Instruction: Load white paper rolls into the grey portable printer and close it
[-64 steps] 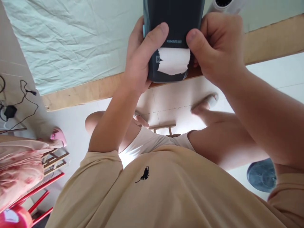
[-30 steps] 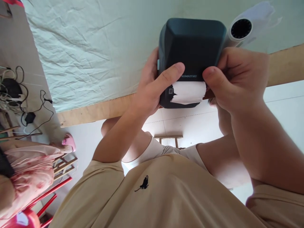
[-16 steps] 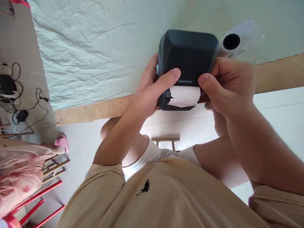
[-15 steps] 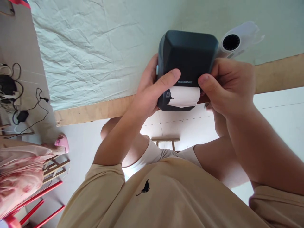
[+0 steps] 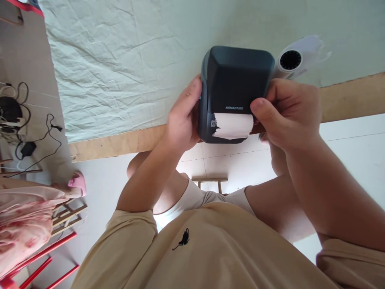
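A dark NIIMBOT label printer (image 5: 240, 76) is held up between both hands over the table's near edge. White paper with a torn edge (image 5: 234, 125) sticks out of its slot toward me. My left hand (image 5: 185, 114) is closed on the printer's left side, its thumb along the side wall. My right hand (image 5: 288, 108) grips the lower right side, with the thumb at the lid's corner and the other fingers curled, partly hidden. Just beyond that hand, a white paper roll with a black core (image 5: 300, 58) lies on the cloth, its loose end ragged.
Pale green wrinkled cloth (image 5: 114, 68) covers the table, with a bare wooden edge (image 5: 120, 144) along the front. On the floor at left lie black cables and an adapter (image 5: 28, 148). Another person's pink slipper (image 5: 78, 184) and pink clothing (image 5: 24, 228) show beside a wooden stool (image 5: 69, 216).
My left thumb has moved off the printer's lid to its left side. The right hand keeps its grip. The whole view has shifted slightly.
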### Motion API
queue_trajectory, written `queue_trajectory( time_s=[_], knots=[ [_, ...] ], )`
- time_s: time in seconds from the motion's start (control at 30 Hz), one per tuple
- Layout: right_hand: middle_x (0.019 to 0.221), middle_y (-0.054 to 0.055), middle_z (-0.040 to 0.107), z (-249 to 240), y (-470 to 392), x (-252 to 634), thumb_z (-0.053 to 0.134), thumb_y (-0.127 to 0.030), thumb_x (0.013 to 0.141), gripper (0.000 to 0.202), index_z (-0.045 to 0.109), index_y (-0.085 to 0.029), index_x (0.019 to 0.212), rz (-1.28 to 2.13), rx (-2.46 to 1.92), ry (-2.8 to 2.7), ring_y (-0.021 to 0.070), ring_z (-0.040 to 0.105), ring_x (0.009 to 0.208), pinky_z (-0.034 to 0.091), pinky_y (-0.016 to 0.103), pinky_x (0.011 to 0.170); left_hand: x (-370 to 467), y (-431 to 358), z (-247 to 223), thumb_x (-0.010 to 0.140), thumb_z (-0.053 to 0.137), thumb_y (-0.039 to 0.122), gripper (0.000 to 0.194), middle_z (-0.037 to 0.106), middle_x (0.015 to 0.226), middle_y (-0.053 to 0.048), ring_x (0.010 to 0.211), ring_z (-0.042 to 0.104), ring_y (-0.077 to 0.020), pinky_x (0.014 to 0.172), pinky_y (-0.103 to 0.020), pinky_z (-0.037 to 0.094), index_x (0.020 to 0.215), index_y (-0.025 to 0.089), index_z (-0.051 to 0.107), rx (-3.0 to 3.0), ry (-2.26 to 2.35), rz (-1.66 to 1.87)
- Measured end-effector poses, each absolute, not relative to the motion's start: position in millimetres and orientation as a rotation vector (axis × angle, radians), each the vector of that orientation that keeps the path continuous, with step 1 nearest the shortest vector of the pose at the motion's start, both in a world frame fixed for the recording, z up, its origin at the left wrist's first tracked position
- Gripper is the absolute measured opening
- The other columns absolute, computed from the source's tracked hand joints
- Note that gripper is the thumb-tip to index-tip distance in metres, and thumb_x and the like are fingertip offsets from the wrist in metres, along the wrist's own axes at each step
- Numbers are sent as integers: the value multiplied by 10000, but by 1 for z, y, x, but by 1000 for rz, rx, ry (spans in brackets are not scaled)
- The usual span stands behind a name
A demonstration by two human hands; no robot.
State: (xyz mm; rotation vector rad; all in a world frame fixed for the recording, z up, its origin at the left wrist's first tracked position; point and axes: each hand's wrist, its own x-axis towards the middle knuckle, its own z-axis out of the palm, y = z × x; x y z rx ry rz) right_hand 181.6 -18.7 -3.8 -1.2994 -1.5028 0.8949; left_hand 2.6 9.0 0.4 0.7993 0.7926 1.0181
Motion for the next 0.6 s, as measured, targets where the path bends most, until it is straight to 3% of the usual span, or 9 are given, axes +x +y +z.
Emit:
queue_trajectory(
  time_s=[0.1,0.2,0.33,0.43,0.5,0.6],
  knots=[
    [508,-23,420,-3,-19,182,650,-450,858,462,403,-170,585,879,-1291,-1521,44,372,482,196,212,384,6,9,-4,845,455,702,487,678,730,-47,1029,688,-243,790,-320,557,791,260,653,767,849,1070],
    [518,-34,431,-6,-19,184,677,-410,842,444,377,-178,612,891,-1235,-1503,42,373,465,224,219,392,7,9,-6,895,440,636,463,624,715,-19,908,689,-183,746,-283,550,748,238,627,769,793,1066],
    [534,-56,477,-10,-18,188,825,-392,692,499,362,-205,680,975,-1180,-1473,56,402,434,266,237,379,5,8,-3,926,505,504,407,562,695,19,693,592,-76,698,-206,516,675,200,607,750,665,1082],
    [545,-74,499,-6,-18,187,894,-369,583,572,358,-215,710,974,-1153,-1484,55,413,399,293,230,343,3,8,-2,929,521,474,395,564,682,24,660,566,-54,678,-176,500,671,194,626,727,633,1110],
    [554,-72,495,1,-18,183,867,-369,633,516,385,-213,728,874,-1132,-1478,67,474,408,309,219,333,3,8,-2,928,503,504,389,585,693,20,631,565,-65,624,-196,485,737,203,657,722,676,1073],
    [612,-46,458,15,-17,178,714,-383,818,388,395,-196,701,581,-1148,-1434,94,622,567,416,220,422,2,8,-4,916,468,577,431,613,699,9,596,569,-94,535,-235,430,790,215,666,730,774,1020]
  ],
)
